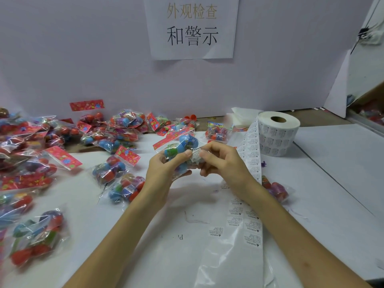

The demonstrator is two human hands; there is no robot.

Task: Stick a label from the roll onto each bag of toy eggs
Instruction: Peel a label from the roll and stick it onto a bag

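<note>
Above counter (336,183), left hand (163,174) grips bag of toy eggs (179,145), right hand (221,161) fingers (206,156) pinch warning label (195,155) onto it; best press flat edge-to-edge, no wrinkles.

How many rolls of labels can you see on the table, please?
1. The label roll stands on end at the table's far right, beyond the right hand, its strip trailing toward the person. Bags piled at left could hide another.

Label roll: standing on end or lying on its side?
On end: the roll sits flat on the table, its core hole facing up, a strip unwound toward the person.
</note>
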